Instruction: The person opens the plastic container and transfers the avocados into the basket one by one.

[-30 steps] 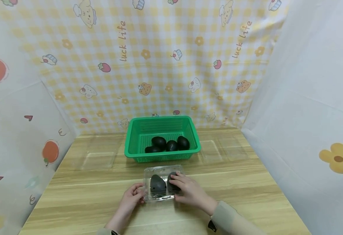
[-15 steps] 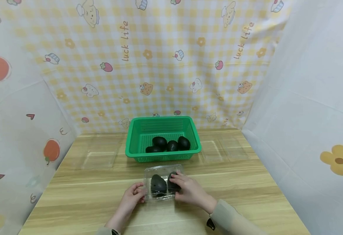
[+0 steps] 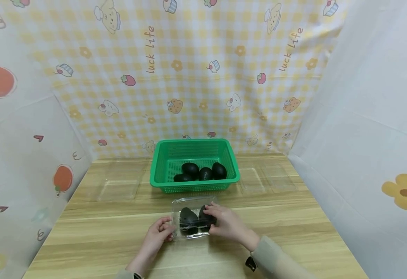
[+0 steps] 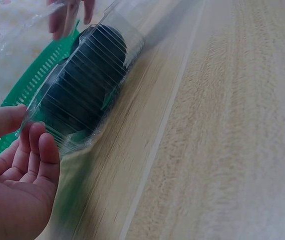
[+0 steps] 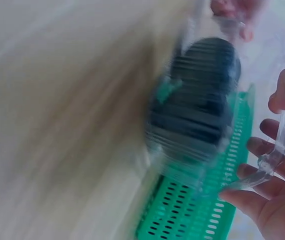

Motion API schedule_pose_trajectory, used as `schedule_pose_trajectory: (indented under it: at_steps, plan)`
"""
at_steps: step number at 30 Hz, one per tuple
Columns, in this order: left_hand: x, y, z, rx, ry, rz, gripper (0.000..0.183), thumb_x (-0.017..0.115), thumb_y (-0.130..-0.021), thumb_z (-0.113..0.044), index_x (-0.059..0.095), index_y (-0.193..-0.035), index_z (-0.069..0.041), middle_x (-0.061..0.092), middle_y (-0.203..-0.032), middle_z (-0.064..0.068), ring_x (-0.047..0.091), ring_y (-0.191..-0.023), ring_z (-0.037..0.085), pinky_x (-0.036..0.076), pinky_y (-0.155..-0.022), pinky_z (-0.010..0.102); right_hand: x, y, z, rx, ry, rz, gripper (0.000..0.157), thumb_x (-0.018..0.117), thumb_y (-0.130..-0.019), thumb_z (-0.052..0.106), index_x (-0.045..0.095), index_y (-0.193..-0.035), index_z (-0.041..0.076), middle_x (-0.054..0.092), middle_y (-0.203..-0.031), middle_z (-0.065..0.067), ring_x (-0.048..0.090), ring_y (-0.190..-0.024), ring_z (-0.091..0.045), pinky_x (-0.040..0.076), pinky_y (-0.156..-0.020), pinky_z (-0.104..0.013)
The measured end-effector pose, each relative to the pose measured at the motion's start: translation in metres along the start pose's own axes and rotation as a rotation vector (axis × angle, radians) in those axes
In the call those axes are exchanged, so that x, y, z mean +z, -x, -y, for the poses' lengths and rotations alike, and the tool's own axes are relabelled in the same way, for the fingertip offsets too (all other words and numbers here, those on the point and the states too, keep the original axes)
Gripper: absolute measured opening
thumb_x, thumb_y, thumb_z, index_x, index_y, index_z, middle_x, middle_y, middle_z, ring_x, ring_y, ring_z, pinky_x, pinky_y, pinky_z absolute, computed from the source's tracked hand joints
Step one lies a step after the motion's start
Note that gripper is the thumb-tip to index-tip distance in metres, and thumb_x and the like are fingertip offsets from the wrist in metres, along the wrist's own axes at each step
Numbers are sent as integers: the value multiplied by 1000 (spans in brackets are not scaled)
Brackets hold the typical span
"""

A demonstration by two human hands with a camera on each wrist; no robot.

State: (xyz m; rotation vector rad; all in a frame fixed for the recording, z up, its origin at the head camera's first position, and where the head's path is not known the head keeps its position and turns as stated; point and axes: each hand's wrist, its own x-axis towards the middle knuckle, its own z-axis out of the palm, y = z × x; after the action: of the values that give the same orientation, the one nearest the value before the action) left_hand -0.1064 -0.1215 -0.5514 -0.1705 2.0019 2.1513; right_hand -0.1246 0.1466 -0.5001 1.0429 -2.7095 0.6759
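Note:
A clear plastic clamshell box (image 3: pixel 178 202) lies in front of the basket with two dark avocados (image 3: pixel 188 217) side by side inside. At its left edge, my left hand (image 3: pixel 159 231) pinches the rim between thumb and fingers, as the left wrist view also shows. My right hand (image 3: pixel 229 224) grips the edge of the box's clear lid (image 5: pixel 283 131), thumb on one side and fingers on the other. The lid stands partly raised over the avocados (image 5: pixel 195 95), its front edge crossing them in the head view. The right avocado is partly hidden by my right fingers.
Behind the box stands a green perforated basket (image 3: pixel 194 186) holding several dark avocados (image 3: pixel 190 169). Clear plastic boxes lie on the wooden table at the left (image 3: pixel 118 190) and at the right (image 3: pixel 250 180). Patterned cloth (image 3: pixel 203 77) hangs at the back, with white sheets on both sides.
The lid's front edge now sits slightly higher across the avocados, and my right hand has shifted a little with it. My left hand stays at the left rim.

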Motion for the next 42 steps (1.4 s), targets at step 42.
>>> schedule_pose_trajectory:
  at_steps: [42]
  plan:
    - [-5,-2,-3,-6,-44,-33,40,63,-93,-8,53,-125,12,56,-75,6,54,-64,15,49,-58,25,-41,-37,-7,-34,-63,20,35,66,-90,30,69,-116,6,71,-108,-3,67,-85,-13,53,-82,-32]
